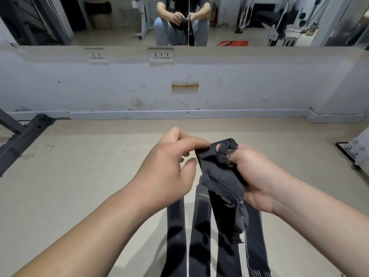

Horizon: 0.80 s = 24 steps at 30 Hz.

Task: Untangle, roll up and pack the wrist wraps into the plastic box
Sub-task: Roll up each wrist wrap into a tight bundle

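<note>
Wrist wraps [219, 176]: soft, light, limp tangle.
Right hand [257, 176]: grip clenched round the tangle.
Left hand [167, 166]: grip pinching its left edge.
Best hold: likely its top loop [222, 147].

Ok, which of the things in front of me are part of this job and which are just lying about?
Job: wraps, held by left hand and right hand. No box in view.
Lying about: rack leg, sockets, mirror, bolted plate.
</note>
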Tool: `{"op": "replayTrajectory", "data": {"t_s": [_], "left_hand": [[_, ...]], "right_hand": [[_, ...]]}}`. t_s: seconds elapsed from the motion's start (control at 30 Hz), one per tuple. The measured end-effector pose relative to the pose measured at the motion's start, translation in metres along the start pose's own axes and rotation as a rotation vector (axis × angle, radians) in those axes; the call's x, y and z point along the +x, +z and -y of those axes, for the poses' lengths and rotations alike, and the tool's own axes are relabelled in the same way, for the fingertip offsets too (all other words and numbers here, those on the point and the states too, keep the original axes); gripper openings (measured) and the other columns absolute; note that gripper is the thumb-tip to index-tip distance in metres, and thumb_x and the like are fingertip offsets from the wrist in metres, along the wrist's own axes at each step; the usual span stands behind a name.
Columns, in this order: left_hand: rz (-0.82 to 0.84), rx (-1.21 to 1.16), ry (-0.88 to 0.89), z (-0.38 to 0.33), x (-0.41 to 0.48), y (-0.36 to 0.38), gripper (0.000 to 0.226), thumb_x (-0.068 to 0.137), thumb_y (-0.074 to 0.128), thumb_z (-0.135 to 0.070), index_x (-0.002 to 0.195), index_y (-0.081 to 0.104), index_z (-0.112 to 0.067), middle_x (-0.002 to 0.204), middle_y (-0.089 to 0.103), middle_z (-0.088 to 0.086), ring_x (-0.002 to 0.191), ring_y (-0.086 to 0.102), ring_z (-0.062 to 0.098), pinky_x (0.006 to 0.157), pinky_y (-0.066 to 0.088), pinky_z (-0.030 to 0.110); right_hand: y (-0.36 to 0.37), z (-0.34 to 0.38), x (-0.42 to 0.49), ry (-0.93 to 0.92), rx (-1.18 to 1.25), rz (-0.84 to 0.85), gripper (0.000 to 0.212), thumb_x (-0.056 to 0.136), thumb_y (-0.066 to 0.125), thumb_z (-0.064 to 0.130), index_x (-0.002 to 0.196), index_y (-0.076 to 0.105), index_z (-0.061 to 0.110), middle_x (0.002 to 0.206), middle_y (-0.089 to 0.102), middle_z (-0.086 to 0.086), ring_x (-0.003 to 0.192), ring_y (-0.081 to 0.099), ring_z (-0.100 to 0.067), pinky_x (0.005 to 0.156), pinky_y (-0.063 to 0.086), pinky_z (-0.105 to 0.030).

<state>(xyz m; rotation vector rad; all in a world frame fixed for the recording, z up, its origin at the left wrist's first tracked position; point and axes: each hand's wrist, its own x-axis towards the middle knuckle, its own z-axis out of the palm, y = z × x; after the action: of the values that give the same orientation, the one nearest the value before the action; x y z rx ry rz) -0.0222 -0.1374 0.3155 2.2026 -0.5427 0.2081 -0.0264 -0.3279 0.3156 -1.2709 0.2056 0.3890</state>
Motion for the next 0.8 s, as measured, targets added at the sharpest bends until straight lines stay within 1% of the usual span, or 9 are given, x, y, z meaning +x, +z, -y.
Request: {"op": "replayTrajectory", "data": {"t_s": [0.1,0.23,0.33,0.4,0.47,0.53,0.6,0.7,0.8], "left_hand": [[-0.042,0.086,0.135,0.000,0.001,-0.001,0.032,0.084,0.071,-0.021,0.111,0.080,-0.037,0.106,0.051,-0.011,0.103,0.054,0.011,0.084,0.044,0.019],[-0.012,0.013,0.226,-0.002,-0.001,-0.001,0.027,0.087,0.072,-0.002,0.104,0.082,-0.021,0.113,0.072,-0.011,0.109,0.067,0.013,0.094,0.053,0.034],[-0.056,-0.139,0.069,-0.005,-0.004,-0.002,0.030,0.091,0.069,0.006,0.100,0.082,-0.019,0.094,0.079,-0.011,0.093,0.075,0.012,0.084,0.058,0.033],[-0.121,-0.220,-0.059,-0.005,-0.003,-0.002,0.031,0.092,0.069,0.005,0.096,0.082,-0.023,0.086,0.079,-0.010,0.083,0.075,0.012,0.078,0.059,0.032],[-0.162,-0.316,-0.171,-0.006,-0.002,-0.002,0.029,0.093,0.070,0.004,0.094,0.082,-0.023,0.086,0.080,-0.006,0.086,0.076,0.019,0.080,0.061,0.034],[-0.181,-0.408,-0.247,-0.009,0.000,-0.004,0.029,0.093,0.071,0.005,0.093,0.081,-0.021,0.086,0.081,-0.006,0.082,0.075,0.010,0.078,0.059,0.027],[-0.179,-0.502,-0.296,-0.014,-0.001,-0.006,0.028,0.093,0.071,0.007,0.092,0.081,-0.019,0.084,0.082,-0.006,0.076,0.072,0.003,0.073,0.055,0.018],[-0.196,-0.618,-0.373,-0.016,-0.001,-0.007,0.022,0.094,0.072,0.003,0.097,0.082,-0.016,0.087,0.082,0.003,0.076,0.073,0.011,0.071,0.059,0.026],[-0.198,-0.720,-0.430,-0.017,0.000,-0.010,0.020,0.095,0.070,0.002,0.101,0.082,-0.014,0.090,0.081,0.013,0.072,0.074,0.020,0.060,0.057,0.025]], "right_hand": [[0.001,0.000,0.000,0.056,0.008,0.055,0.035,0.097,0.041,-0.005,0.125,0.063,-0.007,0.092,0.067,-0.019,0.072,0.067,-0.027,0.061,0.056,-0.034],[0.004,0.005,-0.005,0.185,0.027,0.114,0.024,0.101,0.048,0.006,0.104,0.071,0.003,0.087,0.070,-0.015,0.070,0.069,-0.023,0.063,0.057,-0.032],[0.007,0.007,-0.011,0.204,-0.013,0.065,0.034,0.107,0.051,0.030,0.089,0.073,0.011,0.068,0.065,-0.007,0.050,0.060,-0.018,0.042,0.048,-0.024],[0.002,0.001,-0.007,0.118,-0.168,-0.061,0.046,0.108,0.049,0.049,0.096,0.071,0.010,0.068,0.064,-0.010,0.051,0.056,-0.022,0.043,0.045,-0.026],[-0.002,-0.004,0.000,-0.026,-0.271,-0.152,0.039,0.109,0.047,0.040,0.107,0.073,0.010,0.092,0.074,-0.018,0.069,0.065,-0.027,0.057,0.052,-0.035],[-0.004,-0.004,0.002,-0.137,-0.273,-0.165,0.028,0.102,0.050,0.019,0.108,0.077,0.014,0.109,0.077,-0.012,0.089,0.071,-0.022,0.072,0.058,-0.036],[-0.003,-0.004,0.000,-0.203,-0.277,-0.131,0.025,0.092,0.060,0.010,0.106,0.079,0.019,0.103,0.079,-0.001,0.088,0.072,-0.011,0.078,0.057,-0.032],[-0.001,-0.006,-0.003,-0.262,-0.355,-0.050,0.028,0.098,0.069,0.005,0.119,0.074,0.023,0.110,0.080,-0.002,0.098,0.074,-0.013,0.091,0.054,-0.032],[-0.001,-0.008,-0.003,-0.177,-0.246,0.020,0.025,0.103,0.064,0.010,0.123,0.072,0.021,0.102,0.081,-0.009,0.081,0.072,-0.016,0.075,0.057,-0.026]]}}
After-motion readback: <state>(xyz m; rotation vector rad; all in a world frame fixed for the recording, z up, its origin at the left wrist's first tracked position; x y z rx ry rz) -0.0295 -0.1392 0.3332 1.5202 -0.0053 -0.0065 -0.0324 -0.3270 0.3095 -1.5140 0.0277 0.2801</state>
